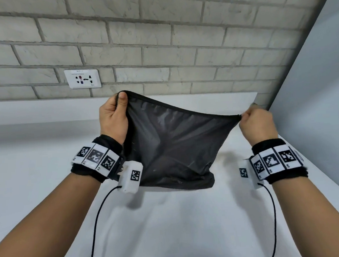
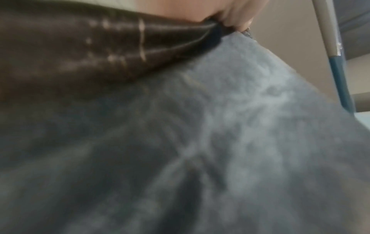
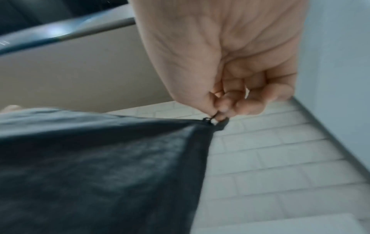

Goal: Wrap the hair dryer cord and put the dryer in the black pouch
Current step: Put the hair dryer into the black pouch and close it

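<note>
The black pouch (image 1: pixel 171 144) hangs in the air between both hands, above the white table (image 1: pixel 171 218). My left hand (image 1: pixel 113 116) grips its top left corner, thumb over the zipper edge. My right hand (image 1: pixel 256 122) pinches the zipper pull (image 3: pixel 209 121) at the top right corner, with the zipper line stretched taut between the hands. The pouch bulges low down and its fabric is dark and semi-sheer. The hair dryer and its cord are not visible as such. In the left wrist view the pouch (image 2: pixel 180 142) fills the frame, blurred, below my fingers (image 2: pixel 236 15).
A grey brick wall (image 1: pixel 158 38) stands behind the table, with a white wall socket (image 1: pixel 82 78) at the left. A plain wall (image 1: pixel 321 77) closes off the right side. Black cables (image 1: pixel 99 223) run from the wrist cameras.
</note>
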Available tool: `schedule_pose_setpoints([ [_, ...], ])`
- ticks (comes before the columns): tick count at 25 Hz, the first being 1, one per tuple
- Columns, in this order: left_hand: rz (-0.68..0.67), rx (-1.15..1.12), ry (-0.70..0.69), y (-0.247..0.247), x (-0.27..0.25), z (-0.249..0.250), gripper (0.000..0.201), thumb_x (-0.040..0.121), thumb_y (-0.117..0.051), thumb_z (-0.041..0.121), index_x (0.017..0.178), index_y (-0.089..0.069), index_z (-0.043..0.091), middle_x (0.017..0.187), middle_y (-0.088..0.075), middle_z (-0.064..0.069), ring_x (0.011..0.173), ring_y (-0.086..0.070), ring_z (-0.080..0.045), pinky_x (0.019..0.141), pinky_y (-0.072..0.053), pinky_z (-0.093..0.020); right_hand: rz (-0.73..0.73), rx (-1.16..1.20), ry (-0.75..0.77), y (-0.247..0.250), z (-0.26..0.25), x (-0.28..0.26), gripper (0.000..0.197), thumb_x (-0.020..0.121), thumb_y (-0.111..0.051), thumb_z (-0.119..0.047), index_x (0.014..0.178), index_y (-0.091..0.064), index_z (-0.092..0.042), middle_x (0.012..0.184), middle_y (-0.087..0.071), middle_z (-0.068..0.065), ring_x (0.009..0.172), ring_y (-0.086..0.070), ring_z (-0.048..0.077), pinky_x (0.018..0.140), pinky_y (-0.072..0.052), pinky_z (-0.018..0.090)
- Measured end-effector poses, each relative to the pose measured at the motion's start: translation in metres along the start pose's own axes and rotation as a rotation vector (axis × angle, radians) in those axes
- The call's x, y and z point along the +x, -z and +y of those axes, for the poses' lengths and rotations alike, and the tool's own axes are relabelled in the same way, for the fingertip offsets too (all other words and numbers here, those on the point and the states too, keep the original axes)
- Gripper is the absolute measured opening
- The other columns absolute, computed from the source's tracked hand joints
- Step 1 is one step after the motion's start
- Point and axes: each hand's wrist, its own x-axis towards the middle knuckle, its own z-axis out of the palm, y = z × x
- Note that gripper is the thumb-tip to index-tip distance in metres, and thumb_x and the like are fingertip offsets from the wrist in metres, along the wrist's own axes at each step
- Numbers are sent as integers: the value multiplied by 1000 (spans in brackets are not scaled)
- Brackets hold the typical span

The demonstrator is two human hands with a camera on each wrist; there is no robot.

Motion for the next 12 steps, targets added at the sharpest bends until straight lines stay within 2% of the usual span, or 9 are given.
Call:
schedule_pose_setpoints([
  [3,-13,13,24,3,-6,-2,41,98,-39,7,61,-45,22,42,-48,26,48,-42,10,55,-34,-3,117,77,-68,-1,11,2,24,90,-40,-10,98,-56,7,98,-62,32,93,-56,44,74,-45,41],
  [5,-18,25,72,5,-8,-7,40,100,-37,12,60,-44,20,43,-47,24,48,-41,9,56,-34,-6,159,273,-83,-7,10,1,25,90,-39,-9,97,-56,7,99,-59,30,97,-54,43,83,-41,38],
  [6,-45,29,93,8,-8,-9,37,99,-39,21,63,-47,18,47,-49,23,52,-42,8,59,-36,-9,141,397,-104,-9,9,0,24,90,-37,-11,94,-56,5,95,-58,25,98,-54,43,85,-42,39],
  [7,-106,25,111,14,-7,-12,34,96,-44,37,69,-52,18,55,-54,22,58,-46,7,64,-40,-13,106,525,-142,-12,7,0,22,91,-35,-13,89,-54,-2,89,-56,18,96,-56,45,83,-48,45],
  [8,-211,42,122,20,-5,-16,35,85,-50,54,79,-57,20,67,-60,21,67,-50,7,71,-43,-16,55,623,-188,-11,4,-2,20,92,-34,-15,81,-50,-11,85,-52,12,94,-58,46,74,-53,49],
  [9,-360,115,119,27,-3,-17,46,70,-57,68,91,-58,26,80,-63,22,77,-54,8,78,-45,-17,22,688,-214,-12,3,-3,22,93,-33,-14,75,-46,-18,84,-49,9,93,-60,45,68,-56,49],
  [10,-530,240,110,31,-2,-18,61,55,-63,73,102,-54,35,93,-61,24,88,-54,10,88,-45,-18,9,712,-213,-9,0,-4,26,93,-33,-14,71,-42,-24,83,-47,6,93,-60,44,64,-56,49],
  [12,-791,523,103,32,-4,-16,85,33,-65,81,110,-43,54,109,-55,22,105,-51,3,101,-39,-25,7,746,-181,-6,-7,-4,30,93,-34,-13,68,-40,-28,78,-45,-1,89,-59,40,63,-56,47],
])
